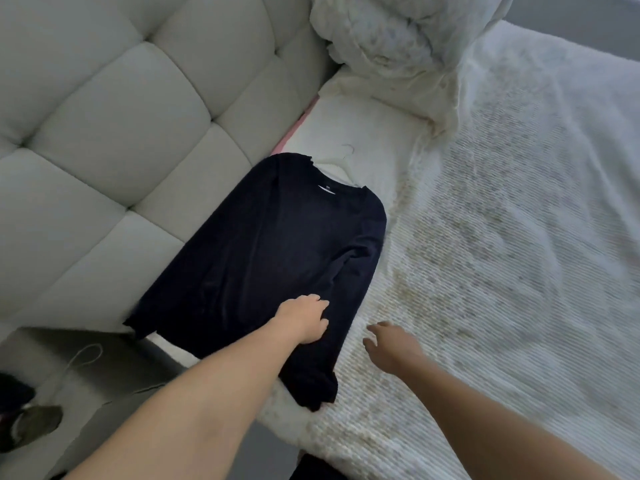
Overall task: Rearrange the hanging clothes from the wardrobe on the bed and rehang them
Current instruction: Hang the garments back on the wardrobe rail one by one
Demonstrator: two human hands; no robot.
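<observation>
A dark navy long-sleeved top point(277, 247) lies flat on the bed point(502, 237), still on a white hanger point(341, 168) whose hook pokes out past the collar. My left hand point(306, 318) rests on the lower part of the top, fingers curled against the fabric near the hem. My right hand point(391, 346) hovers just right of the top's hanging sleeve, over the white bedspread, fingers spread and holding nothing.
A tufted grey headboard point(114, 140) runs along the left of the bed. A bunched white duvet and pillow point(398, 39) sit at the top. A thin white cable point(81, 358) lies on the grey floor at lower left, near a dark shoe point(31, 424).
</observation>
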